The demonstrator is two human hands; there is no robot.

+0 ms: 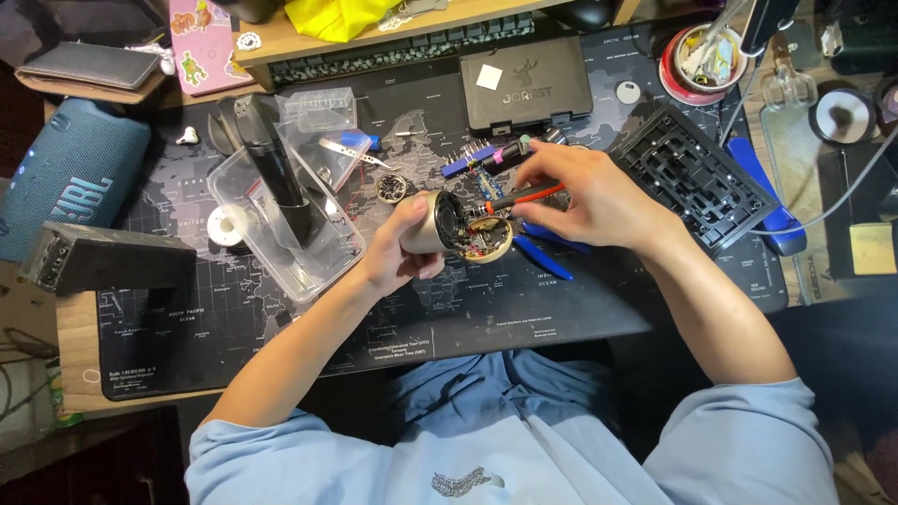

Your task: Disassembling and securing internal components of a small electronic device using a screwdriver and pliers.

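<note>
Holding one small beige cylindrical device (440, 224) above the bench (281, 318), the left hand (398, 248) had its fingers wrapped around the body. The right hand (585, 192) pinched one red-handled tool (524, 196) against the opened end. One clear plastic box (281, 215) and two blue-handled pliers (543, 248) lay nearby.

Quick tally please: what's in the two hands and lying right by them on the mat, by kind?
Opened cylindrical device, in left hand: 1
Red-handled tool, in right hand: 1
Blue-handled pliers: 1
Small round part: 1
Total: 4
</note>
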